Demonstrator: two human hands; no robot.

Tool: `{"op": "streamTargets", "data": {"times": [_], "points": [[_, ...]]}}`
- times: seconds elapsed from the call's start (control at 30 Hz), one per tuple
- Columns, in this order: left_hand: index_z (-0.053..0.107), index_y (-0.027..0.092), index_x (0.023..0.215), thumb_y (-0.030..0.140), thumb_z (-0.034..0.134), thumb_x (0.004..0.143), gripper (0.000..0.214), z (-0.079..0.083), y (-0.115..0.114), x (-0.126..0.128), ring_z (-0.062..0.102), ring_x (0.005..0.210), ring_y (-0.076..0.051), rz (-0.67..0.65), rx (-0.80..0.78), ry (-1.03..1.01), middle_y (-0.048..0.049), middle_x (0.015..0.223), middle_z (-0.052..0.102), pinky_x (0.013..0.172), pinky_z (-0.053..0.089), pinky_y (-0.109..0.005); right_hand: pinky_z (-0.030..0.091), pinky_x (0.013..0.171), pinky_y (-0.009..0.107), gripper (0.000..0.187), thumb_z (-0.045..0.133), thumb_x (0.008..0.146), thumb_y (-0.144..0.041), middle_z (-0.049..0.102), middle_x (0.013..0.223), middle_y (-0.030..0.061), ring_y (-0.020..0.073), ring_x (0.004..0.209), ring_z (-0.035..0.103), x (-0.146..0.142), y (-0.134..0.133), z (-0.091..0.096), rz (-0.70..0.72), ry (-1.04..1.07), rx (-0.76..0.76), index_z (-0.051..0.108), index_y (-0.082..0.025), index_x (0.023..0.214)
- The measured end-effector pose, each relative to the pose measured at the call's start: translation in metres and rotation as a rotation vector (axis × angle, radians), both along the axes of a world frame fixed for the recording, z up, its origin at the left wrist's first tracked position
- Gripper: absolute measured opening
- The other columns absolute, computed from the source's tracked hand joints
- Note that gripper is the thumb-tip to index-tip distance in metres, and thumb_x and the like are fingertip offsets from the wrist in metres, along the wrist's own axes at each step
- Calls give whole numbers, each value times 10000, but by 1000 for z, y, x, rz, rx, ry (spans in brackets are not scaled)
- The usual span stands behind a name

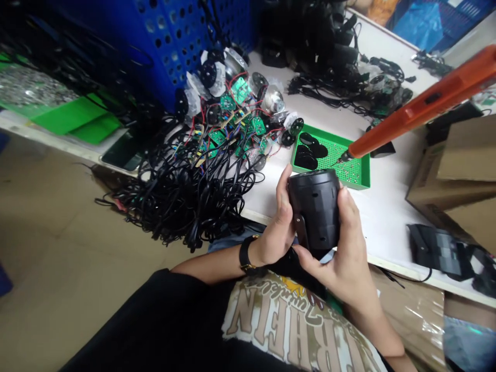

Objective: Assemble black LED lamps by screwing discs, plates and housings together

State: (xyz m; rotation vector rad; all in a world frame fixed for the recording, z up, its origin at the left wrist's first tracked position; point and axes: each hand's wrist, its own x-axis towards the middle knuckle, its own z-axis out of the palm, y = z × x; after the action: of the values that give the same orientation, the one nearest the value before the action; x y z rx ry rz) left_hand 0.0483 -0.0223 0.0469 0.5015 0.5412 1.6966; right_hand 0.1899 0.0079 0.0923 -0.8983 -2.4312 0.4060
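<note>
Between my two hands is a black cylindrical lamp housing (pixel 315 212) with a small bracket on its side. My left hand (pixel 276 232) is closed against its left side, a black-strapped watch (pixel 245 254) on that wrist. On the other side my right hand (pixel 344 248) wraps round the housing, its thumb near the base. Just beyond the housing's top, an orange electric screwdriver (pixel 418 106) slants in from the upper right, and neither hand is on it. Its tip is over a green tray (pixel 365 173) holding black discs (pixel 308 155) and many small screws.
A heap of black cables (pixel 194 191) hangs over the table's front edge, with green circuit boards (pixel 241 90) and wired lamp parts behind it. A blue perforated crate (pixel 166 46) stands at the back left. Cardboard boxes (pixel 468 150) and another black housing (pixel 437 250) are at the right.
</note>
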Motion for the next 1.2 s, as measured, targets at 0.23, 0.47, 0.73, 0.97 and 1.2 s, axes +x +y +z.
{"op": "streamTargets", "data": {"times": [0.23,0.47,0.73,0.97,1.2], "points": [[330,420,1607,610,783,878,879,8,4,-3,445,1539,-328,24,-110,7,-40,1622,498,1253,406,-529,399,1240,692,1087,710,893,-546,320,1705,245,405,1593,350,-7,4,2,-21,-32,-79,75,-187,1699],[510,344,1487,604,540,1038,519,12,13,4,422,1557,-274,206,-179,-48,-15,1567,569,1279,386,-482,393,1262,659,992,709,897,-408,365,1686,220,375,1584,376,-15,0,0,-76,123,-28,149,-193,1687],[489,366,1488,672,513,1022,558,13,8,5,411,1565,-295,204,-125,-19,-11,1585,545,1282,383,-521,440,1231,663,1003,735,880,-391,375,1700,176,382,1567,408,-6,1,-1,-52,125,-43,167,-234,1691],[464,355,1494,677,570,993,605,13,5,5,440,1539,-289,201,-108,-22,-31,1538,570,1285,362,-500,428,1242,655,1027,754,877,-369,344,1718,180,378,1586,379,-2,3,-3,-5,126,-74,153,-228,1698],[399,375,1532,678,540,1004,624,3,3,7,453,1517,-282,198,-10,31,-50,1577,525,1279,339,-493,419,1241,670,1069,776,849,-330,317,1732,179,388,1592,363,0,-1,-10,-15,153,-28,141,-234,1703]]}}
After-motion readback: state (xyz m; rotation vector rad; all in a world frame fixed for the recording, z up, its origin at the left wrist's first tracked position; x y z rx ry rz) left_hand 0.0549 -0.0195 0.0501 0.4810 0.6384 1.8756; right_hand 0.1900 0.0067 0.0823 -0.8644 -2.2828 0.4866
